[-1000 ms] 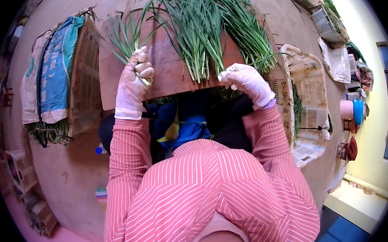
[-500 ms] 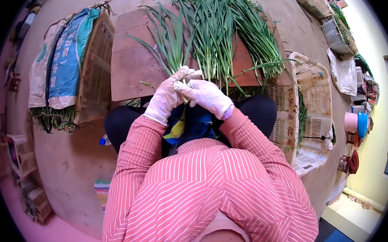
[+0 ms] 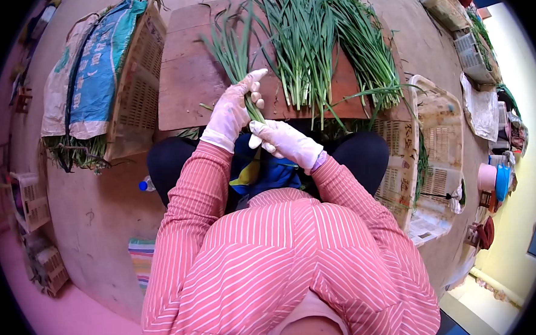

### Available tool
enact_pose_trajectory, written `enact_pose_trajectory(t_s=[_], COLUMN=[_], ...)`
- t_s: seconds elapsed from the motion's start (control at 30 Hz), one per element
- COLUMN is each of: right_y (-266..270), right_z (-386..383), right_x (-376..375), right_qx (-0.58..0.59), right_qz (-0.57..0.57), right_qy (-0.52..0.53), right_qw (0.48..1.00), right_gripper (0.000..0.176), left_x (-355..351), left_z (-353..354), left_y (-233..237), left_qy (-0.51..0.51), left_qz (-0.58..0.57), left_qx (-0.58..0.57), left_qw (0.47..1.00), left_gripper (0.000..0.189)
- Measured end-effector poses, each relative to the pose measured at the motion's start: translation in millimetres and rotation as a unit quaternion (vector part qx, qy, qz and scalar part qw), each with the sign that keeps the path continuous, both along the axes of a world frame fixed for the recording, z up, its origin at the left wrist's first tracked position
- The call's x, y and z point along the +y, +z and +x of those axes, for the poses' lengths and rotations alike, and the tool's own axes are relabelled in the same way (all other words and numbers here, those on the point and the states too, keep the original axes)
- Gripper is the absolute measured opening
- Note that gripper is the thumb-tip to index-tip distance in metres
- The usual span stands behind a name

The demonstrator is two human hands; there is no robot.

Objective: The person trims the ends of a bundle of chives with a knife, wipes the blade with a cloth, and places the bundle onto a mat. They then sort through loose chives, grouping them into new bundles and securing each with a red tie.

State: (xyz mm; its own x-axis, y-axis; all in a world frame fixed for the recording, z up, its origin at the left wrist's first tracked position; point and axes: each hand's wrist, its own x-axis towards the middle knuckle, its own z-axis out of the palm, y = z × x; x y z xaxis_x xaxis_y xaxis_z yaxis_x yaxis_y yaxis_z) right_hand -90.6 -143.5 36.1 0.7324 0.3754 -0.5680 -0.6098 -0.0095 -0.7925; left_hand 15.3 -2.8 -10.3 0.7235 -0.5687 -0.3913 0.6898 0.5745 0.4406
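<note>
My left hand, in a white glove, is closed around a small bunch of garlic chives, its thumb stretched to the right. The leaves fan out over the wooden board, and the pale stem ends point down toward my lap. My right hand, gloved too, pinches the lower stem ends just below my left hand. On the board to the right lies a large pile of garlic chives, with the stems toward me. My fingers partly hide the stem ends.
At the left stands a crate draped with a blue and white sack. To my right is a plastic basket with some greens. A capped bottle lies by my left leg. More crates line the right side.
My hands have moved apart along the stems: the left is slightly higher, the right slightly lower at the stem ends. The view has shifted a little.
</note>
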Motion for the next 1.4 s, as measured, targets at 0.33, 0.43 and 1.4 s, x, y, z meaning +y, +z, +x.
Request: enact_pose_trajectory(t_s=[0.33,0.43,1.4], right_y=[-16.4,-11.0,-28.2], right_z=[-27.0,-12.1,28.2], right_x=[-33.0,-34.5,-23.1], right_qx=[-0.016,-0.159,0.077], right_qz=[-0.232,-0.339,0.123], right_qy=[0.017,0.005,0.093], right_qw=[0.972,0.927,0.985], right_gripper=[0.04,0.03,0.048], left_x=[16.0,16.4,8.0], left_z=[36.9,46.2,34.3], left_y=[65.6,26.4,2.1], left_qy=[0.138,0.11,0.054], left_qz=[0.301,0.298,0.186], left_qx=[-0.272,-0.233,0.087], left_qw=[0.904,0.919,0.977], left_gripper=[0.024,0.026,0.021])
